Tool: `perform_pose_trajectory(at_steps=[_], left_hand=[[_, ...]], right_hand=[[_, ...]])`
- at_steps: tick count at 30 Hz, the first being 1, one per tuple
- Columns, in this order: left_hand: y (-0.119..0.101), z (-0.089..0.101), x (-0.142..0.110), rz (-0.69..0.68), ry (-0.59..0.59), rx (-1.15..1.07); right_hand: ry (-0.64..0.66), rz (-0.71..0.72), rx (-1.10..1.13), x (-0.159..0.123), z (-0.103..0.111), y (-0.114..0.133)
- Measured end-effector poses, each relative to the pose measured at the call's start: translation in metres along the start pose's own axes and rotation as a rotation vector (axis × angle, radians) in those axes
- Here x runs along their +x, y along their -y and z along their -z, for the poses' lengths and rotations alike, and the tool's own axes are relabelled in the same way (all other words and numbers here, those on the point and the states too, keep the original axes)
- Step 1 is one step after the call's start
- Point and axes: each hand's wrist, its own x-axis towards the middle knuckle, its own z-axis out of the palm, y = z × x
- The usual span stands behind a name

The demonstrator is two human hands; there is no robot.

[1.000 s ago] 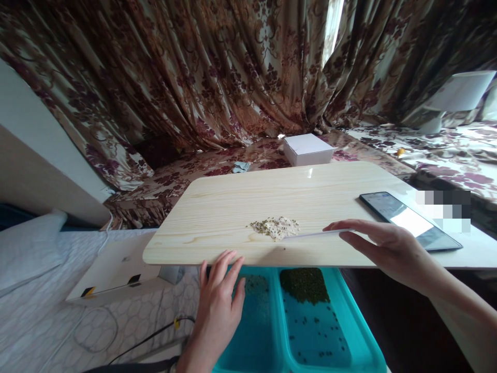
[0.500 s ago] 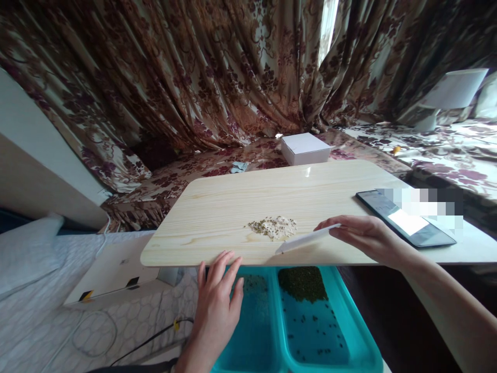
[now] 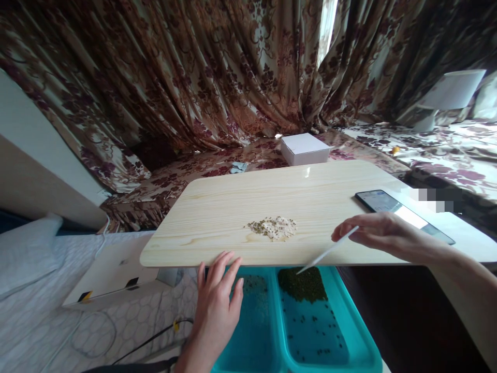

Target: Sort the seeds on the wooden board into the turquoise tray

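My right hand (image 3: 382, 233) pinches a thin white card (image 3: 328, 251), seen nearly edge-on. The card slants down past the table's front edge, its lower tip over the dark green beans (image 3: 303, 284) in the right compartment of a turquoise divided tray (image 3: 359, 321). My left hand (image 3: 219, 295) rests with fingers spread on the front edge of the wooden table (image 3: 217, 202). On the tabletop lies a small pile of pale grains mixed with green beans (image 3: 274, 228). The tray's left compartment holds a thin scatter of small grains (image 3: 254, 287), partly behind my left hand.
A phone (image 3: 404, 215) lies on the table's right side, partly behind my right hand. Beyond the table stand a white box (image 3: 305, 149) and a lamp (image 3: 452, 90). A flat pale carton (image 3: 112, 269) and cables (image 3: 155, 336) are at the left.
My right hand has moved right with the card. The card's lower tip has gone from the tabletop, past the edge, to above the right compartment. My left hand has stayed in place.
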Motion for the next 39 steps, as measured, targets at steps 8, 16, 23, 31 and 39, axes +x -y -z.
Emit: perform_pose_trajectory(at_steps=[8, 16, 23, 31, 39], left_hand=[[0.000, 0.000, 0.000, 0.014, 0.038, 0.019], [-0.003, 0.003, 0.000, 0.027, 0.036, 0.002], [-0.004, 0.004, 0.000, 0.046, 0.047, -0.018], [-0.004, 0.005, 0.000, 0.054, 0.050, -0.011], [-0.006, 0.006, 0.000, 0.058, 0.058, -0.010]], right_hand=[[-0.488, 0.017, -0.062, -0.028, -0.032, 0.020], [-0.476, 0.077, 0.043, -0.013, -0.079, 0.040], [-0.381, 0.113, 0.045, 0.002, -0.085, 0.045], [-0.455, 0.093, 0.049, -0.007, -0.084, 0.039], [-0.440, 0.103, 0.022, -0.019, -0.086, 0.045]])
